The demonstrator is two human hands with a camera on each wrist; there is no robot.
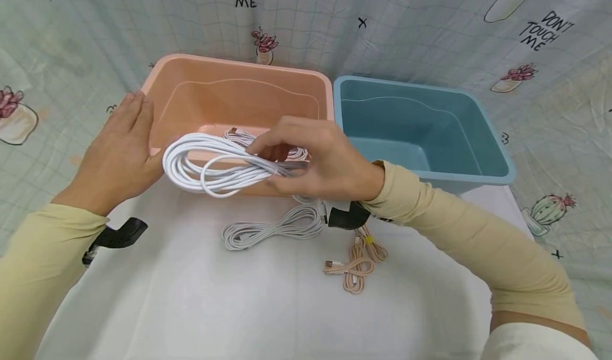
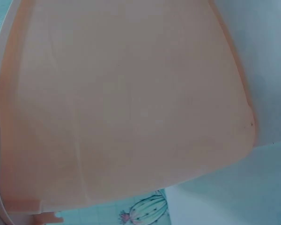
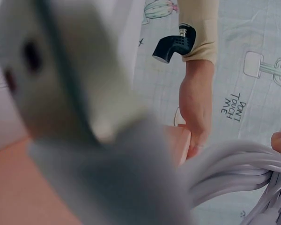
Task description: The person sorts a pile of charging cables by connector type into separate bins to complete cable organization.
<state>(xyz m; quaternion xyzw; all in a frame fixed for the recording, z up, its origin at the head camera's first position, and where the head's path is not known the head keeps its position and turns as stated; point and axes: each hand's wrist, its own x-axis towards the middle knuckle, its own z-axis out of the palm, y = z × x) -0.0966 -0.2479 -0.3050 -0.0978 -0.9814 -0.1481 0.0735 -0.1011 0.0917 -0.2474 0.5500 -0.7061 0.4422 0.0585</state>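
Observation:
My right hand [image 1: 325, 161] pinches a coiled white cable [image 1: 210, 163] between thumb and fingers. The coil hangs above the front edge of the peach bin [image 1: 248, 65], its loops pointing left toward my other hand. Close to the right wrist camera, a blurred metal-ended connector [image 3: 84, 75] fills much of the view. My left hand [image 1: 121, 147] rests at the bin's left rim with its fingers straight. Inside the bin lie bundled cables [image 1: 241, 136], partly hidden behind the raised coil and my right hand. The left wrist view is mostly the bin's outer wall [image 2: 131, 103].
A blue bin [image 1: 478, 179] stands to the right of the peach one. On the white table [image 1: 229, 307] in front lie another coiled white cable [image 1: 277, 230] and several beige cables [image 1: 356, 270], one with a yellow tie. A printed cloth [image 1: 306, 31] hangs behind the bins.

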